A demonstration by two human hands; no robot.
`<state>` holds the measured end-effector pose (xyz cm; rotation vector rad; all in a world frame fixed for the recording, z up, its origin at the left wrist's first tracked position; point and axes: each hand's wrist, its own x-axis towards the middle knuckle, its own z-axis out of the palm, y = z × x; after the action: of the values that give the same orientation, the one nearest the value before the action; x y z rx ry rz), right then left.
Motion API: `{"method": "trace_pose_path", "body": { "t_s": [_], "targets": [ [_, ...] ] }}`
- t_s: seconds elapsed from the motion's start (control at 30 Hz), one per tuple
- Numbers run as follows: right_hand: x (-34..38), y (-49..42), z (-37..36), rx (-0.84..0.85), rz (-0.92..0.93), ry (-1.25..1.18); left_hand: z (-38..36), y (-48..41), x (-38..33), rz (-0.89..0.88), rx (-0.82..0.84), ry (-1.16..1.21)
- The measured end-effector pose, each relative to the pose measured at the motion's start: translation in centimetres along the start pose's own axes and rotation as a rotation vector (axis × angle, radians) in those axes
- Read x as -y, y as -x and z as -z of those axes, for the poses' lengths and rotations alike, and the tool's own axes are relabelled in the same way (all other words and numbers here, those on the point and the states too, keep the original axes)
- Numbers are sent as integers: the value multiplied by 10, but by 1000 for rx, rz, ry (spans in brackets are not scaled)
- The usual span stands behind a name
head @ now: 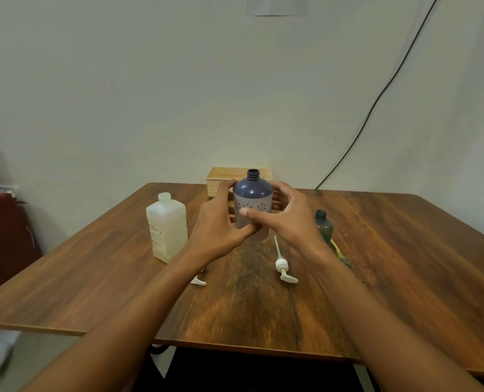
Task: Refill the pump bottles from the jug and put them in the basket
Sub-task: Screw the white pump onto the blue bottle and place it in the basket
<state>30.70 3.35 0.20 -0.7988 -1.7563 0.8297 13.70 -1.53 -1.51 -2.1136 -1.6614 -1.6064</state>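
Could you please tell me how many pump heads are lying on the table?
2: one pump head right of centre, another pump head partly hidden under the left forearm.

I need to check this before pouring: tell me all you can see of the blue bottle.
The blue bottle stands upright mid-table, in front of the basket. Its dark blue plastic shoulder narrows to a threaded neck, open, with no pump fitted. A pale band with a flower pattern wraps the body. Both hands touch it: the left hand and the right hand cup its sides. Its fill level cannot be seen.
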Motion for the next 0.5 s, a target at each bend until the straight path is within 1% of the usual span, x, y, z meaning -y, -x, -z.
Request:
{"method": "trace_pose_path", "body": {
  "t_s": [0.13, 0.27, 0.37, 0.4, 0.5],
  "targets": [
    [-5, -1, 1, 35, 12, 41, 1, 1, 3, -10, -27, -11],
    [-18, -5, 11, 141, 95, 132, 5, 0, 5, 0, -50, -34],
    [-40, -5, 25, 161, 214, 368, 8, 0, 7, 22, -54, -49],
    [-50, -6, 30, 205, 267, 486, 8, 0, 8, 28, -53, -49],
    [-76, -3, 40, 491, 366, 847, 8, 0, 12, 36, -57, -60]
  ]
}}
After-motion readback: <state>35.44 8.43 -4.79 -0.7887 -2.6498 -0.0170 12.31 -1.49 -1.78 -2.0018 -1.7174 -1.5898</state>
